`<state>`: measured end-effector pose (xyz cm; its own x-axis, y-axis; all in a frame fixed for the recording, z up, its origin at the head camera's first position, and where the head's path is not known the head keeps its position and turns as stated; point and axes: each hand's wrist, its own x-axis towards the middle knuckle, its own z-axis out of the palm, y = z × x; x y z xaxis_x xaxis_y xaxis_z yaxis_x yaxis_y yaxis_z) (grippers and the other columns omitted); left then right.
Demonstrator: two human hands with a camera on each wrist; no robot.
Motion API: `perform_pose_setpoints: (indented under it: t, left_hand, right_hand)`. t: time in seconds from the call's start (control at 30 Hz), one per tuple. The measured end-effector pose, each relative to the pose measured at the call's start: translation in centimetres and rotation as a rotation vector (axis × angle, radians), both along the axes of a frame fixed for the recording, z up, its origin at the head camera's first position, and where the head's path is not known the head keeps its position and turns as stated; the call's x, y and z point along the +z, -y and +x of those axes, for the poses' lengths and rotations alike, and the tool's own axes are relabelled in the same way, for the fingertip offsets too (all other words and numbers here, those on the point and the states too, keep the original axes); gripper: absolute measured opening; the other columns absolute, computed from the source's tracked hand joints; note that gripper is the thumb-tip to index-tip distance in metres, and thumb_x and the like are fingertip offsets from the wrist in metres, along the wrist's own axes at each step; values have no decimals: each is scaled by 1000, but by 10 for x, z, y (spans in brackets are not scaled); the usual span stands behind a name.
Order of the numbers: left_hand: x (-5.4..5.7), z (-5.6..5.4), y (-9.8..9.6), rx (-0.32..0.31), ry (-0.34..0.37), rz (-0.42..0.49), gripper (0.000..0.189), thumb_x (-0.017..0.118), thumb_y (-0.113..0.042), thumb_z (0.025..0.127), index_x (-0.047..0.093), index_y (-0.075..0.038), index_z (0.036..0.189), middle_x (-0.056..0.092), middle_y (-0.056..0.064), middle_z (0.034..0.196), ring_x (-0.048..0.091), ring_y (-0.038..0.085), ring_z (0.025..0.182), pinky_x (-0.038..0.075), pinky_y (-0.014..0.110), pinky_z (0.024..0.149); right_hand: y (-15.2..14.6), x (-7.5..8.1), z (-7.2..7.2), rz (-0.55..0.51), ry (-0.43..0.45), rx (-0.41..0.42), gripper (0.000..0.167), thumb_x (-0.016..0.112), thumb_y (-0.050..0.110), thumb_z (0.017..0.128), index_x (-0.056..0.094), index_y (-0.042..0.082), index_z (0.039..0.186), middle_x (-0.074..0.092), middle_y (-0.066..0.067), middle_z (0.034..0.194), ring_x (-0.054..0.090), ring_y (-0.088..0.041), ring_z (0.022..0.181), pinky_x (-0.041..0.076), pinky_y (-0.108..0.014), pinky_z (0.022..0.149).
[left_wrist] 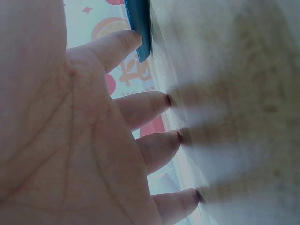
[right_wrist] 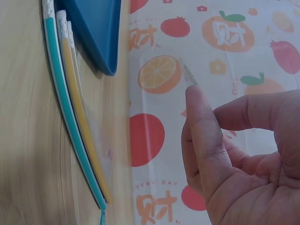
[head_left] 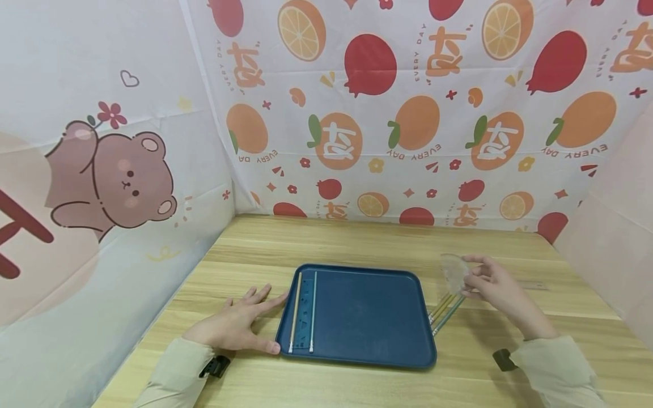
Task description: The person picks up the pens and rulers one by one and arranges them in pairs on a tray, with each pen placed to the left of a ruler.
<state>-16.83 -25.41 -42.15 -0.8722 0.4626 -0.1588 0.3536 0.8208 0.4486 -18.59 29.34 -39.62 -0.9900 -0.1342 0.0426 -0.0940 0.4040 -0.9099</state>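
Observation:
My right hand (head_left: pixel 494 283) pinches a clear protractor (head_left: pixel 453 271) between thumb and fingers, raised over the wood to the right of a blue tray (head_left: pixel 369 317). In the right wrist view the protractor is nearly edge-on, mostly hidden by the fingers. My left hand (head_left: pixel 236 324) has its fingers spread on the table, with thumb and index fingertip at the tray's left edge. Along that side of the tray lie a yellow pencil (head_left: pixel 296 311), a blue stencil ruler (head_left: pixel 304 311) and a teal pencil (head_left: pixel 313 311), side by side.
Beside the tray's right edge lie yellow pencils (head_left: pixel 441 306) and a teal pencil (head_left: pixel 449 315), eraser ends toward the tray. A clear ruler (head_left: pixel 533 285) rests on the table (head_left: pixel 357 241) farther right. A fruit-patterned cloth (head_left: pixel 398 187) hangs behind the table, with a bear-printed one at left.

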Motion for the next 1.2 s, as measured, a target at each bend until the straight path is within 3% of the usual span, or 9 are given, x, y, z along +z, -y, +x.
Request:
perform_pose_setpoints:
  t: [0.6, 1.2]
  left_hand:
    - [1, 0, 0, -2, -14, -15, 109, 86, -69, 79, 37, -31, 169, 24, 29, 176, 17, 64, 159, 11, 95, 109]
    - [0, 1, 1, -1, 4, -13, 109, 85, -70, 79, 36, -32, 169, 23, 29, 176, 16, 64, 159, 12, 95, 110]
  right_hand:
    - [37, 9, -6, -35, 6, 63, 59, 58, 1, 106, 33, -8, 159, 53, -16, 111, 72, -15, 94, 66, -29, 88]
    - [70, 12, -13, -52, 15, 111, 56, 59, 7, 108, 37, -2, 158, 55, -18, 113, 69, -21, 96, 66, -41, 91]
